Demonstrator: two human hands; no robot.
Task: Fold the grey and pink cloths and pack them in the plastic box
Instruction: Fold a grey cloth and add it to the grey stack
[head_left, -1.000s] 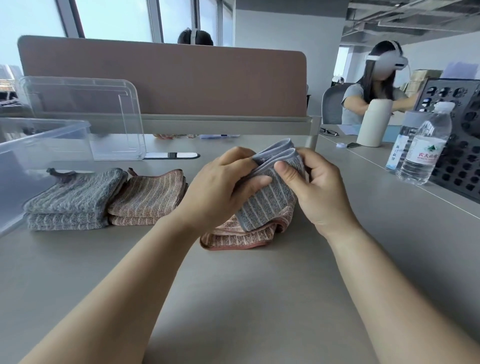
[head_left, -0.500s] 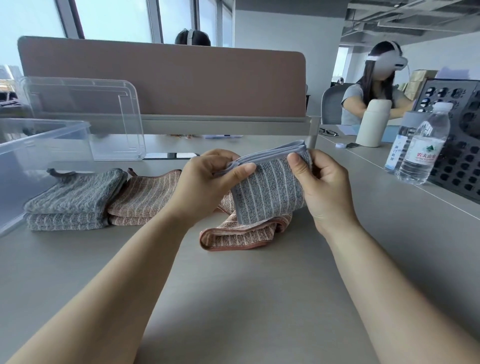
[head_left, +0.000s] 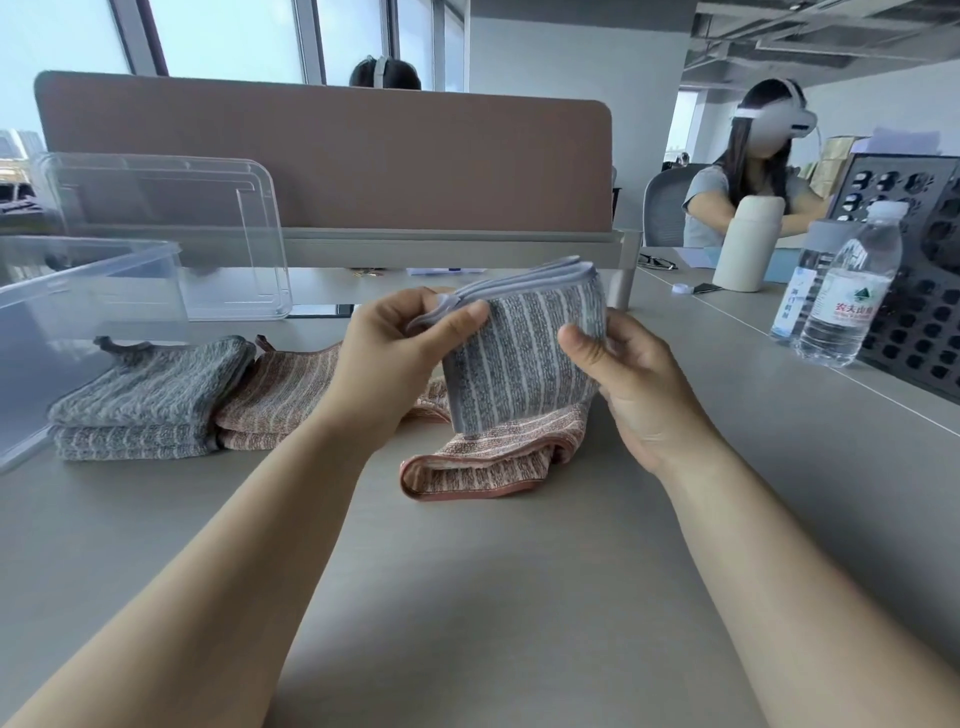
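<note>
- We have the folded grey striped cloth (head_left: 524, 353) raised upright above the grey surface (head_left: 467, 597), its stacked hemmed edges on top and its long axis running left to right between our hands; the left hand (head_left: 400, 358) has its grip clamped on the upper left corner, thumb in front; the right hand (head_left: 623, 374) has its grip clamped on the right edge
- A pink striped cloth (head_left: 488, 457), loosely folded, lies on the surface directly under the grey one, touching its lower edge
- A folded grey cloth stack (head_left: 150, 400) and a folded pink cloth stack (head_left: 280, 395) lie side by side to the left, touching each other
- The clear plastic box (head_left: 88, 291) stands at the far left, just beside the grey stack, open side up; its clear lid (head_left: 171, 228) leans behind it
- We judge the box lies leftward of the held cloth, so the left hand is nearer; the path crosses over the two stacks, with open room above them; two clear water bottles (head_left: 841, 296) stand well apart on the right
</note>
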